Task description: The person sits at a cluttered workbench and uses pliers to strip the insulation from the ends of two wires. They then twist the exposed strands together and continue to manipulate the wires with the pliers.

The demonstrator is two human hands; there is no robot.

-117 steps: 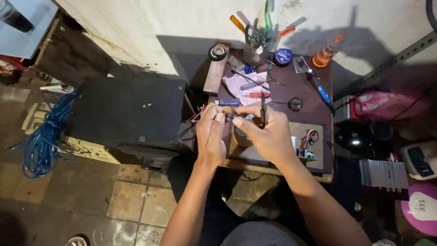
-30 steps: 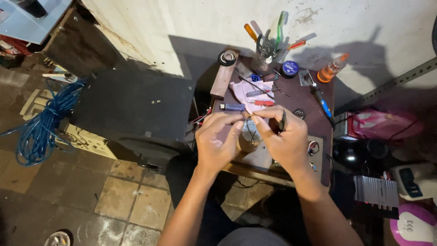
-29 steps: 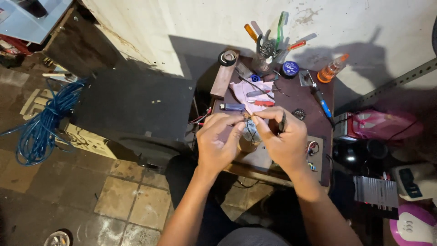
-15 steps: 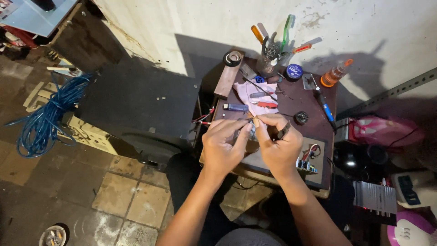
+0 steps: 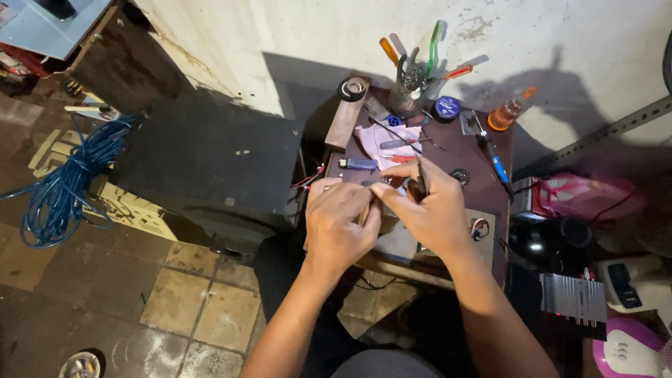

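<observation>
Working mid-job over the worktop point(image 5: 483, 192): left hand point(image 5: 339, 224) is pinching a small part, mostly hidden, between both hands; right hand point(image 5: 427, 210) is gripping a thin dark tool point(image 5: 421, 173); work is looking unfinished

tool cup point(image 5: 413, 87) behind hands, speaker box point(image 5: 210, 168) left of table point(image 5: 483, 182)

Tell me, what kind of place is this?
Probably a small home repair corner: a cup of screwdrivers and tools on a little worktable, a black speaker cabinet beside it, and coiled blue cable on the tiled floor.
</observation>
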